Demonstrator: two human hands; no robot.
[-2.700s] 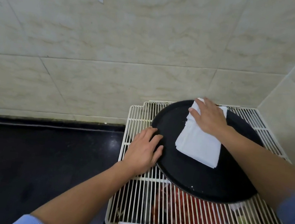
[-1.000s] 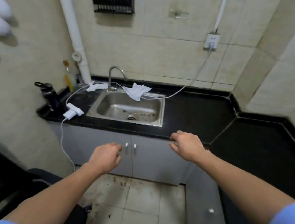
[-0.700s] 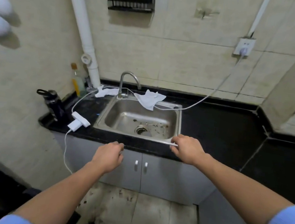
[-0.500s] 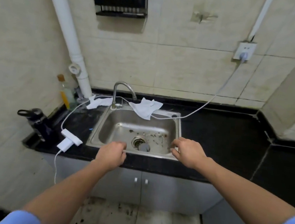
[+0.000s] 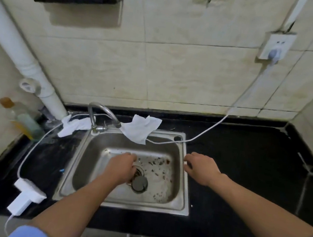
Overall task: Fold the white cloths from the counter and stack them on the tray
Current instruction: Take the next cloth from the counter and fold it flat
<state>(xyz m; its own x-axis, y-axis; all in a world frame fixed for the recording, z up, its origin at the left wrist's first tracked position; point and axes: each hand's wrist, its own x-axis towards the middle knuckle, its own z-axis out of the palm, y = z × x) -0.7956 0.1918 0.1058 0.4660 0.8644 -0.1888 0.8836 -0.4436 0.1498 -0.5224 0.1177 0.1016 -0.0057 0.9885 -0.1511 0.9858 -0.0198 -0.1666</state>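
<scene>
Reaching forward over the steel sink [image 5: 87, 169], both hands are empty. The left hand [image 5: 120, 169] hovers above the basin with its fingers loosely curled and nothing between them; it partly covers the drain. The right hand [image 5: 200, 169] is spread, palm down, fingers apart, above the sink's right rim and the adjoining black tabletop [image 5: 243, 167]; whether it touches the surface cannot be told.

Two white cloths lie unfolded at the back of the sink:
- The larger cloth [image 5: 140, 129] is crumpled just right of the faucet [image 5: 101, 114], resting on the tabletop's rear strip, with its lower corner draped over the sink's back rim.
- The smaller cloth [image 5: 73, 126] is bunched on the tabletop left of the faucet base, near the foot of the white pipe [image 5: 19, 50].

Neither hand is in contact with either cloth; both cloths lie well beyond the fingertips.

A white cable [image 5: 208, 131] runs from the wall socket [image 5: 276, 47] down to the tabletop, passes along the sink's rear rim beneath the larger cloth, continues behind the faucet, and curves down the left side to a white adapter [image 5: 25, 198] at the tabletop's front edge. A round dark stopper [image 5: 139, 182] lies in the basin beside the drain, among scattered brown debris. A bottle [image 5: 21, 120] with an orange cap stands in the left rear corner, blurred. Blue sleeve cuffs show at the bottom edge.
</scene>
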